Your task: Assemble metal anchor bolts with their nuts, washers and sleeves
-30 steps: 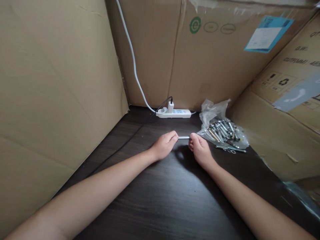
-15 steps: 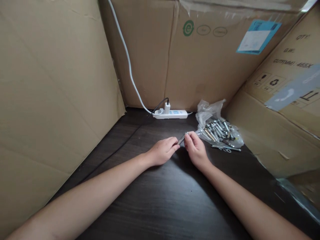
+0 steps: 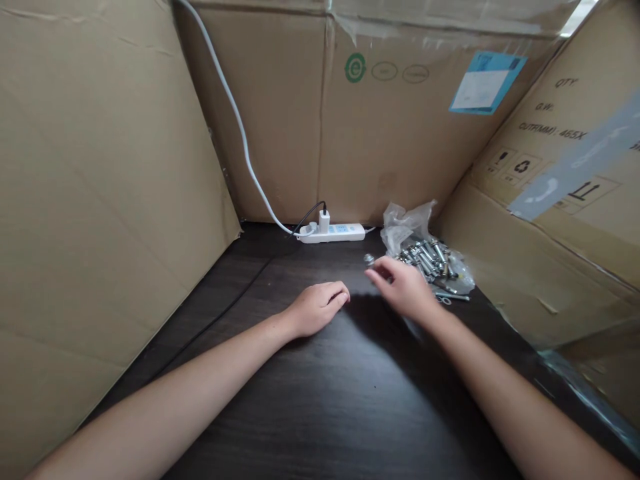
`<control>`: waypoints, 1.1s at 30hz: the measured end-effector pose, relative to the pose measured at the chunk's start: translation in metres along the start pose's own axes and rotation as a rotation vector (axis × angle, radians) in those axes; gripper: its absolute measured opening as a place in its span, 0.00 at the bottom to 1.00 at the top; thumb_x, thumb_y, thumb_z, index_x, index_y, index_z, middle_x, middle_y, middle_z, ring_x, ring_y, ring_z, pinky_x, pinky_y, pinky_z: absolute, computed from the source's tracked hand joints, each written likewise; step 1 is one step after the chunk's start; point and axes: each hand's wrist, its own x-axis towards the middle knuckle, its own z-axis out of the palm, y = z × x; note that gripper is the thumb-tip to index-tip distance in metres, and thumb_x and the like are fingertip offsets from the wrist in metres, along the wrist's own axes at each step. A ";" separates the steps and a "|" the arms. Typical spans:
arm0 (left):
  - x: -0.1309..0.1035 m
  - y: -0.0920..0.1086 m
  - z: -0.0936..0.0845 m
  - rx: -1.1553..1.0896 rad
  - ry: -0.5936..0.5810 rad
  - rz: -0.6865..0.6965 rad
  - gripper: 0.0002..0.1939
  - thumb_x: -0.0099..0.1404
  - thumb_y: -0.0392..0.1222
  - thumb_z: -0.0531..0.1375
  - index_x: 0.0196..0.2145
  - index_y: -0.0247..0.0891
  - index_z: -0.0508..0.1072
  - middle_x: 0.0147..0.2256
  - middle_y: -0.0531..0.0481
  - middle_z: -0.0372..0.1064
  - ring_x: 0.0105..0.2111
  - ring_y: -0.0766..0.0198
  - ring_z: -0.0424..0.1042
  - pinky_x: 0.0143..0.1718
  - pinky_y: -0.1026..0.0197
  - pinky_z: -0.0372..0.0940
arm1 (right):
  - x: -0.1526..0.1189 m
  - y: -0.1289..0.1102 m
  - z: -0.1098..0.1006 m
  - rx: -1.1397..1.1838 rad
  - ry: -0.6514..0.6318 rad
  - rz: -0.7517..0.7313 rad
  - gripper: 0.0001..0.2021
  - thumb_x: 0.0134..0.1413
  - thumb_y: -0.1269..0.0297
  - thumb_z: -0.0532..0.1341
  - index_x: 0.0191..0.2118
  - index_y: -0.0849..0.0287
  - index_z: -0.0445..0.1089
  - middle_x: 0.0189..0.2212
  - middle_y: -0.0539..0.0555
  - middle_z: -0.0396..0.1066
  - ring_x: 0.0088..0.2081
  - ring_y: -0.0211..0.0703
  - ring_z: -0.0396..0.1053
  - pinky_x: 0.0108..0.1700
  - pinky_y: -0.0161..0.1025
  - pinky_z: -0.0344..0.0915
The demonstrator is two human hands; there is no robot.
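Note:
My left hand (image 3: 320,309) rests low over the dark table, fingers curled closed; whatever may be inside them is hidden. To its right, my right hand (image 3: 403,287) has its thumb and fingers curved with a gap between them. Just beyond those fingertips is a small shiny metal piece (image 3: 369,259), which looks like a nut with a washer. It seems apart from the fingers, though contact is hard to judge. Behind the right hand, a clear plastic bag (image 3: 407,223) lies open with several metal bolts (image 3: 425,259) on it.
Flat washers (image 3: 444,301) and a long bolt (image 3: 455,296) lie before the bag. A white power strip (image 3: 345,232) with a plugged-in charger (image 3: 324,221) sits at the back. A black cable (image 3: 235,293) crosses the table's left side. Cardboard boxes (image 3: 280,133) stand around the table.
My hands have parted from the metal bolt they held between them. The right hand has moved right and its fingers have loosened; the small metal piece now shows by its fingertips. The view has shifted slightly.

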 end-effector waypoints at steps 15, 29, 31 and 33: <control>0.000 0.000 -0.001 -0.017 -0.005 0.033 0.13 0.66 0.38 0.47 0.26 0.37 0.65 0.26 0.54 0.65 0.29 0.67 0.64 0.33 0.66 0.57 | 0.004 0.102 -0.033 -0.565 0.169 0.363 0.15 0.54 0.53 0.56 0.31 0.57 0.75 0.29 0.58 0.75 0.29 0.48 0.69 0.28 0.39 0.55; -0.001 -0.004 0.001 0.015 -0.009 0.023 0.12 0.65 0.38 0.48 0.26 0.37 0.66 0.26 0.54 0.66 0.28 0.67 0.64 0.32 0.66 0.57 | 0.004 0.119 -0.022 -0.342 0.329 0.192 0.05 0.49 0.65 0.56 0.31 0.59 0.68 0.28 0.54 0.67 0.27 0.42 0.64 0.35 0.40 0.61; -0.001 -0.005 0.000 0.014 -0.012 0.024 0.12 0.65 0.38 0.48 0.26 0.37 0.66 0.25 0.54 0.66 0.27 0.68 0.64 0.32 0.66 0.56 | 0.004 0.118 -0.022 -0.322 0.328 0.218 0.05 0.49 0.64 0.57 0.31 0.58 0.67 0.26 0.53 0.66 0.26 0.42 0.64 0.32 0.38 0.59; -0.001 -0.005 0.000 0.012 -0.014 0.026 0.12 0.65 0.39 0.48 0.26 0.37 0.66 0.25 0.54 0.66 0.27 0.68 0.63 0.31 0.66 0.56 | 0.003 0.116 -0.022 -0.303 0.319 0.247 0.05 0.50 0.63 0.56 0.30 0.58 0.67 0.23 0.52 0.66 0.26 0.42 0.64 0.31 0.37 0.58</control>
